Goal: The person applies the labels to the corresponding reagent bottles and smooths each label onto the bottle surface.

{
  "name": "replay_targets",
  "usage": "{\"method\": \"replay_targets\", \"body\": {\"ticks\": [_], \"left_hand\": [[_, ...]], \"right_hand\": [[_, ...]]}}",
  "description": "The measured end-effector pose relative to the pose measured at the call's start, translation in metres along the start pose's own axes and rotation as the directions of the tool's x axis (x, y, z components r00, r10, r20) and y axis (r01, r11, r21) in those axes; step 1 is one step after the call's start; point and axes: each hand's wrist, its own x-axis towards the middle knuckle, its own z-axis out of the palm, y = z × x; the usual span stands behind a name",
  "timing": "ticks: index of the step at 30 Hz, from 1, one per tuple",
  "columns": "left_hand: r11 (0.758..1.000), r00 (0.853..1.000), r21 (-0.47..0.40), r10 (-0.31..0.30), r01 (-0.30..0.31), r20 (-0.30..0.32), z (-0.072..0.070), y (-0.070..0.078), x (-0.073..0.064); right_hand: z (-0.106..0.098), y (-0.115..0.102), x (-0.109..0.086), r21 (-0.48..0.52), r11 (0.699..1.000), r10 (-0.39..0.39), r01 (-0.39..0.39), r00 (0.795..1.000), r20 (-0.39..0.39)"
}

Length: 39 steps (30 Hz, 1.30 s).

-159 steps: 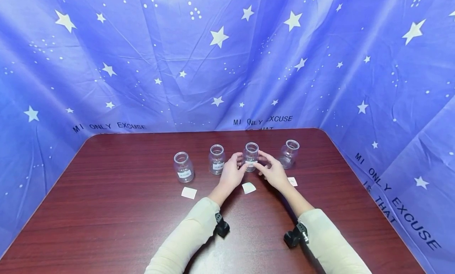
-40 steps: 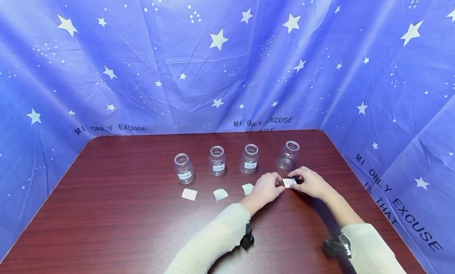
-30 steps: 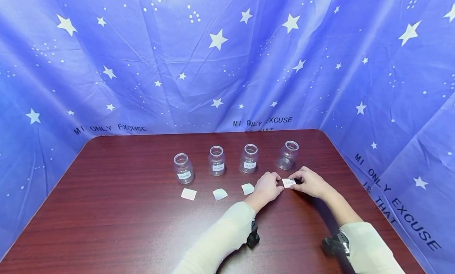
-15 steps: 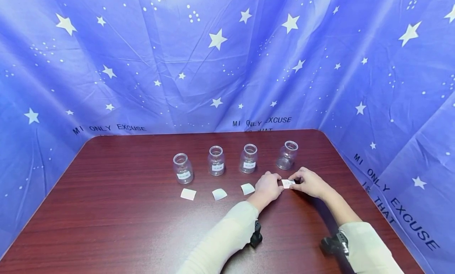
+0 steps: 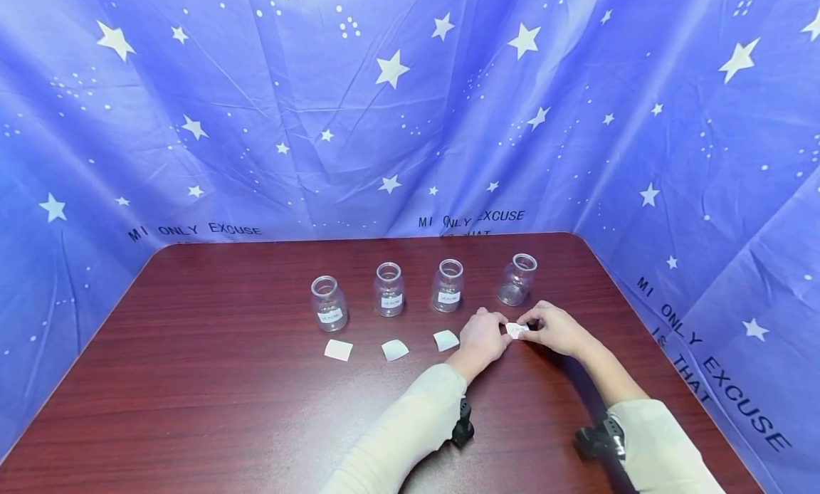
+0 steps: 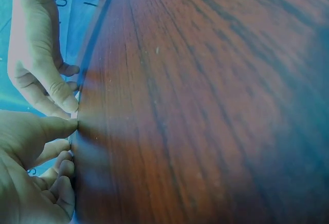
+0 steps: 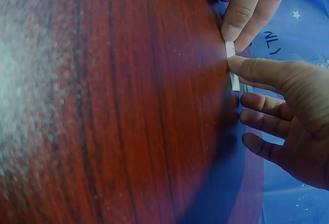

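A small white label with printed text is held between both hands, low over the table in front of the rightmost jar. My left hand pinches its left end with thumb and fingertips. At the other end my right hand has thumb and forefinger on it; in the right wrist view that thumb lies across the label and the other fingers are spread. Just behind stands a clear glass jar with no label visible. The label is mostly hidden in the left wrist view.
Three more open glass jars stand left of it: the left jar, middle jar and third jar, each bearing a label. Blank paper pieces lie before them: left, middle and right. A star-patterned curtain surrounds the table.
Earlier both hands were around the third jar. They have since moved right to the label in front of the rightmost jar. In the last second the label and right hand shifted slightly left.
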Motion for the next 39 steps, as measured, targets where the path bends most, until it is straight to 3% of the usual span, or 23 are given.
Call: {"method": "replay_targets", "body": {"ticks": [5, 19, 27, 33, 39], "left_hand": [[0.999, 1.0, -0.04, -0.006, 0.005, -0.013, -0.001, -0.001, 0.0], [0.989, 0.999, -0.151, -0.002, -0.006, -0.049, -0.001, -0.005, 0.001], [0.957, 0.997, -0.287, 0.02, -0.041, -0.077, -0.002, -0.01, 0.001], [0.919, 0.996, -0.387, 0.053, -0.076, -0.069, -0.008, -0.015, -0.003], [0.91, 0.991, -0.394, 0.105, -0.127, -0.076, -0.016, -0.02, -0.003]], "right_hand": [[0.0, -0.001, 0.001, 0.017, 1.0, -0.019, 0.019, 1.0, -0.002], [0.004, 0.001, 0.002, 0.073, 0.997, 0.029, -0.027, 0.999, -0.026], [0.0, -0.001, 0.001, 0.153, 0.986, 0.067, -0.062, 0.997, -0.03], [-0.002, -0.003, 0.002, 0.162, 0.985, 0.075, -0.068, 0.997, -0.035], [-0.002, -0.005, 0.004, 0.145, 0.987, 0.074, -0.067, 0.996, -0.042]]}}
